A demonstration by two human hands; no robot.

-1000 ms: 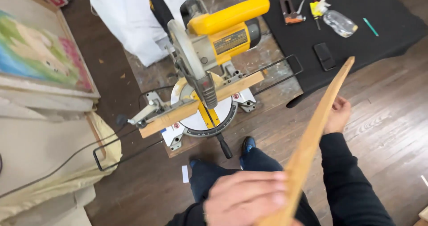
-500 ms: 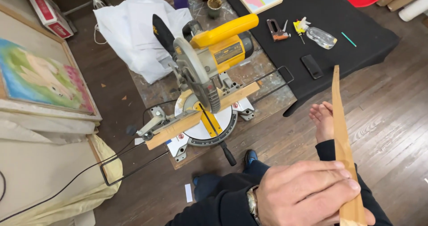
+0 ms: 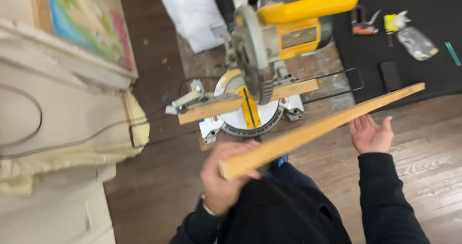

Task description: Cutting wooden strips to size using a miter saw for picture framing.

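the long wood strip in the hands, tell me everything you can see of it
The long wood strip is a pale, light-brown length of bare timber with a square-cut near end. It lies slanted across the view, near end low, far end raised toward the black mat. The left hand grips its near end; the right hand is open, palm up, just beneath it. It hangs in front of the yellow mitre saw, not touching it.

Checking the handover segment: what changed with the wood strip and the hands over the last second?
The long wood strip swung from near upright down to a shallow slant, its far end pointing right. The left hand kept hold of its near end. The right hand, earlier up against the strip, now lies open, palm up, beneath it; whether they touch is unclear. Unchanged: the yellow miter saw with a board lying across its base.
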